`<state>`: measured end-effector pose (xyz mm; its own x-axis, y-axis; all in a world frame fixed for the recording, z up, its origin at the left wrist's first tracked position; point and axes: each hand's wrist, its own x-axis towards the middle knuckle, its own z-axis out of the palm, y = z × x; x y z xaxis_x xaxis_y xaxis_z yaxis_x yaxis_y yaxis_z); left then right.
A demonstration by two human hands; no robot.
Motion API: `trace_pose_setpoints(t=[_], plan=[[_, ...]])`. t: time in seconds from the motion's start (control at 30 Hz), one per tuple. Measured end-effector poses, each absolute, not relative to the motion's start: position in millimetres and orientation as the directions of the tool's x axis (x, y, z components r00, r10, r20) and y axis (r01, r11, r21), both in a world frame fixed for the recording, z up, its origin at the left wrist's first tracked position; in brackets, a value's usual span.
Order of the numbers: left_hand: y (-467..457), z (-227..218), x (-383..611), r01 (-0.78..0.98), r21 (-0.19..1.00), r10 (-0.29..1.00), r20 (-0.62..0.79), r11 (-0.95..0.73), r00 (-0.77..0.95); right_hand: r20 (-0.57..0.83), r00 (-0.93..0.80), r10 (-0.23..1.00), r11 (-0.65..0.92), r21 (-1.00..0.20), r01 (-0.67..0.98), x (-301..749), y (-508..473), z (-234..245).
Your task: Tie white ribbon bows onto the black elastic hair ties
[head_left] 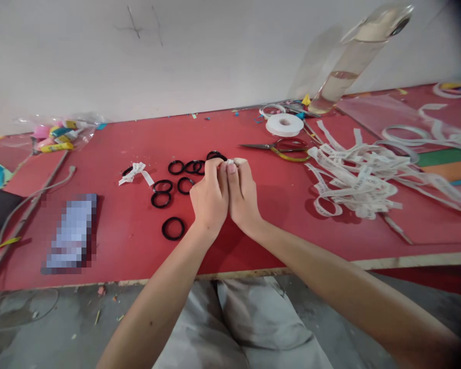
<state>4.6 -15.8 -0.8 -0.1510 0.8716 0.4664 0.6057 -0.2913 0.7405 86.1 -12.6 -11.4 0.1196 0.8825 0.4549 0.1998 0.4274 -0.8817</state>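
My left hand (pixel 210 200) and my right hand (pixel 244 197) are pressed side by side above the red table, fingers curled and thumbs together. A small bit of white ribbon (pixel 230 162) shows at their fingertips; the rest of what they hold is hidden. Just left of my hands lie several black hair ties, one of them nearest the table's front edge (pixel 173 228). Farther left is a white ribbon bow (pixel 137 172) with a black hair tie beside it. To the right spreads a loose pile of printed white ribbon strips (pixel 353 179).
Scissors (pixel 276 147) lie behind my right hand, near a white ribbon spool (pixel 285 124). A clear bottle (pixel 346 66) of liquid stands against the wall. On the left are a blurred phone-like object (pixel 74 230), a cable (pixel 34 197) and a plastic bag of colourful items (pixel 57 134).
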Motion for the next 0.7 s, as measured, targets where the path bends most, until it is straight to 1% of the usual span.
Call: trace_pose_setpoints(t=[0.1,0.17,0.23,0.3,0.4,0.57,0.7], plan=[[-15.5,-0.9,5.0,0.651,0.704,0.874,0.469,-0.282,-0.129,0.448,0.145,0.882,0.403,-0.878,0.26,86.5,-12.1,-11.4],[-14.7,-1.3,6.2,0.622,0.731,0.88,0.455,-0.281,-0.138,0.44,0.177,0.88,0.391,-0.884,0.256,87.6,-10.5,-11.7],[-13.5,-2.1,7.6,0.528,0.797,0.884,0.436,-0.292,-0.17,0.442,0.195,0.876,0.399,-0.889,0.224,88.8,-8.6,-11.9],[-12.2,-3.2,8.8,0.39,0.864,0.889,0.415,-0.318,-0.194,0.452,0.184,0.873,0.423,-0.889,0.177,89.7,-7.2,-11.6],[-10.5,-4.2,9.2,0.241,0.899,0.89,0.414,-0.366,-0.191,0.457,0.158,0.875,0.444,-0.889,0.112,90.5,-6.6,-9.8],[-8.4,-3.5,9.1,0.145,0.9,0.877,0.433,-0.411,-0.206,0.448,0.132,0.884,0.452,-0.892,0.004,91.8,-6.5,-6.1],[-6.3,-3.5,10.5,0.07,0.92,0.892,0.392,-0.387,-0.226,0.425,0.123,0.897,0.432,-0.901,-0.036,92.6,-4.7,-6.0]])
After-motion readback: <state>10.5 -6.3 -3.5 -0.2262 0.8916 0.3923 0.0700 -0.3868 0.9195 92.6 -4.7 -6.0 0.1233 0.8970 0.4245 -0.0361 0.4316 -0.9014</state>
